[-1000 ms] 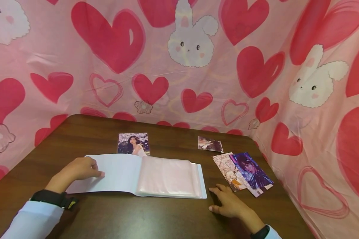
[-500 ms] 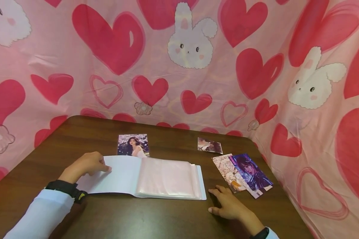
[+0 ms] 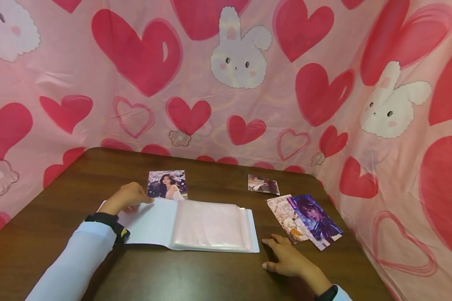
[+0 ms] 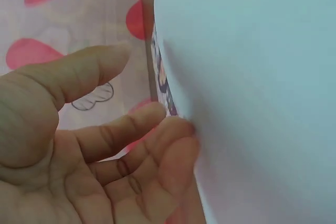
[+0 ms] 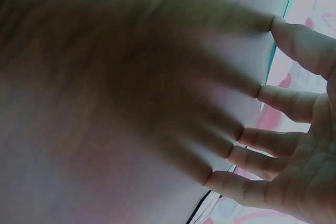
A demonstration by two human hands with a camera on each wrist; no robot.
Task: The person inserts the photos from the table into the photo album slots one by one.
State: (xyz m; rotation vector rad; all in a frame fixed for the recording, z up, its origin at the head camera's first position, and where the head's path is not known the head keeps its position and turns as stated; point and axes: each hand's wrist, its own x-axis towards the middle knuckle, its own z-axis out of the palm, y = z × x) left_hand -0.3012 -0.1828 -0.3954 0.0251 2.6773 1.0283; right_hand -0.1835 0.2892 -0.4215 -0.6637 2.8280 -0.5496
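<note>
A photo album (image 3: 211, 225) lies spread on the table, its white inside cover (image 3: 150, 228) to the left and a stack of clear pockets to the right. Over that white cover is my left hand (image 3: 129, 197), fingertips at its surface. In the left wrist view its thumb stands apart from the bent fingers (image 4: 178, 161), which touch the white sheet. My right hand (image 3: 286, 256) rests on the table just right of the album, fingers spread; the right wrist view shows its fingertips (image 5: 283, 98) on the tabletop. Neither hand grips anything.
Behind the album lies a photo card of a person in white (image 3: 167, 184), partly hidden by the cover. On the right are a purple card (image 3: 316, 219) overlapping a blossom card (image 3: 286, 213), and a small card (image 3: 263, 184) farther back. A pink heart-patterned cloth (image 3: 188, 75) borders the table.
My left hand has slid to the right across the white cover, from near its outer edge toward the middle. The right hand stays where it was, and the view has tilted slightly up.
</note>
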